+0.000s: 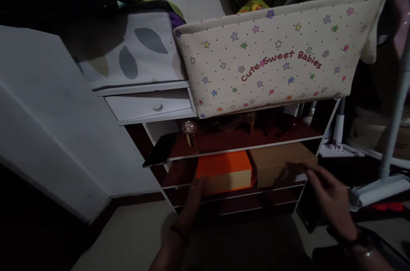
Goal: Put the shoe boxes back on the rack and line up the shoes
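Observation:
An orange box (224, 168) with a pale front side lies on a lower shelf of the rack. My left hand (194, 190) is at its left front corner, fingers stretched out along the side. Whether they touch it is hard to tell in the dim light. Right beside that box sits a brown cardboard box (282, 162). At its right end is my right hand (329, 196), fingers loosely bent, thumb and forefinger close together but with a gap behind the tips. Nothing shows in either hand.
Above hangs a cream fabric bin (272, 62) with stars, overhanging the upper shelf (224, 143), where glittery shoes (189, 128) stand. A dark flat object (162, 149) juts out at left. A white drawer (149, 106) is above it. A broom (381, 190) leans at right.

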Demonstrator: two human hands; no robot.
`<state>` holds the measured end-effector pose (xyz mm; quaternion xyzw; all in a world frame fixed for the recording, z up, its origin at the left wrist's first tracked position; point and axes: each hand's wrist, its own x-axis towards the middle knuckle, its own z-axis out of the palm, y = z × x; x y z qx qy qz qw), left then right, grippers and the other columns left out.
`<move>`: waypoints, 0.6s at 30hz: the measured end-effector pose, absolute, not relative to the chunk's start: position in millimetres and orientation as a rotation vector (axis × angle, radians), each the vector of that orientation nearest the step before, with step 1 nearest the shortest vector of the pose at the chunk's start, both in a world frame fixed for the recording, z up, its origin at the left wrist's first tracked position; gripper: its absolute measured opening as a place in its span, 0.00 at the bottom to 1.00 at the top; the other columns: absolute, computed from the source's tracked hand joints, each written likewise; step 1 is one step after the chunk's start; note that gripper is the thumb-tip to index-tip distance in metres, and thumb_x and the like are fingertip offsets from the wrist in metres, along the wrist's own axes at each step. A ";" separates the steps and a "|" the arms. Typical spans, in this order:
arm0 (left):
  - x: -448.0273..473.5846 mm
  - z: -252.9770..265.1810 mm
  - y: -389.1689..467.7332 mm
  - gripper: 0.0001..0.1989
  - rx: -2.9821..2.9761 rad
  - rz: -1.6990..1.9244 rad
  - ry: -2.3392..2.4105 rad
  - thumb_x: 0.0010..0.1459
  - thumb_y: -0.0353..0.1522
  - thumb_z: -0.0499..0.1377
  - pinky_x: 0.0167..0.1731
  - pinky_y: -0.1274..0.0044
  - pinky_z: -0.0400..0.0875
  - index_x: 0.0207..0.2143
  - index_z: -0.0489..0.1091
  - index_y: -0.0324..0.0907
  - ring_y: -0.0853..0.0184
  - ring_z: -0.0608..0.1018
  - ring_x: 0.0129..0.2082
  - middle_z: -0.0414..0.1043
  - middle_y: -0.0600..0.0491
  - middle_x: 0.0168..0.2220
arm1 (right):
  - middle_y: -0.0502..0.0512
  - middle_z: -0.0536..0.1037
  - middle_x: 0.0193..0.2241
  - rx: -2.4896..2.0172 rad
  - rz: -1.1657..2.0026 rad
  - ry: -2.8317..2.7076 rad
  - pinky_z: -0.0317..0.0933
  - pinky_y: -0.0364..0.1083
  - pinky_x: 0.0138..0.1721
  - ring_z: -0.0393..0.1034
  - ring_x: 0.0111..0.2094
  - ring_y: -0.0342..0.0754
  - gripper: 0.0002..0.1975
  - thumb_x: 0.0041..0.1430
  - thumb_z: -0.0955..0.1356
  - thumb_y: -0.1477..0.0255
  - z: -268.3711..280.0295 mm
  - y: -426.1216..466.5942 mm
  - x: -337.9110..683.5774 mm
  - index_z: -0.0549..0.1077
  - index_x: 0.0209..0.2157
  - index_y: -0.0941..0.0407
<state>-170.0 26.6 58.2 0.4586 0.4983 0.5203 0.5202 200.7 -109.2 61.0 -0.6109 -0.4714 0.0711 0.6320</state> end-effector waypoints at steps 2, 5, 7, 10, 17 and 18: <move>-167.8 65.7 22.7 0.05 1.092 1.258 1.243 0.48 0.34 0.64 0.59 0.61 0.73 0.30 0.75 0.44 0.47 0.77 0.57 0.81 0.43 0.45 | 0.61 0.80 0.54 -1.416 0.055 -0.973 0.65 0.58 0.59 0.74 0.55 0.61 0.28 0.64 0.69 0.49 68.7 -92.1 239.2 0.77 0.56 0.53; -166.3 68.7 21.1 0.04 1.102 1.275 1.311 0.48 0.34 0.64 0.59 0.60 0.72 0.29 0.74 0.45 0.45 0.76 0.57 0.81 0.43 0.42 | 0.65 0.76 0.59 -1.467 0.219 -0.940 0.63 0.59 0.62 0.70 0.60 0.63 0.37 0.60 0.69 0.44 66.9 -63.0 277.8 0.74 0.60 0.57; -166.8 66.9 22.1 0.05 1.117 1.269 1.360 0.48 0.34 0.63 0.59 0.59 0.71 0.29 0.75 0.44 0.45 0.76 0.56 0.80 0.43 0.41 | 0.65 0.75 0.60 -1.483 0.442 -0.907 0.63 0.58 0.62 0.69 0.61 0.64 0.41 0.57 0.71 0.42 58.9 -48.4 287.8 0.74 0.61 0.57; -168.3 62.4 24.8 0.05 1.144 1.262 1.369 0.48 0.35 0.64 0.60 0.60 0.70 0.30 0.75 0.44 0.46 0.76 0.56 0.80 0.42 0.41 | 0.65 0.79 0.57 -1.406 0.692 -0.883 0.66 0.57 0.58 0.71 0.60 0.65 0.39 0.56 0.73 0.43 45.0 -36.7 286.9 0.76 0.59 0.57; -170.1 54.6 29.6 0.11 1.113 1.237 1.351 0.48 0.39 0.66 0.55 0.60 0.73 0.33 0.76 0.43 0.47 0.79 0.48 0.80 0.44 0.39 | 0.66 0.80 0.56 -1.330 0.713 -0.874 0.69 0.54 0.52 0.73 0.57 0.65 0.38 0.57 0.72 0.46 37.7 -25.9 274.6 0.78 0.59 0.61; -170.4 53.5 29.7 0.11 1.124 1.235 1.360 0.49 0.39 0.66 0.55 0.60 0.73 0.33 0.77 0.43 0.47 0.79 0.49 0.80 0.44 0.39 | 0.66 0.80 0.56 -1.337 0.692 -0.887 0.69 0.54 0.53 0.73 0.57 0.65 0.38 0.58 0.72 0.46 37.6 -24.5 274.3 0.78 0.58 0.61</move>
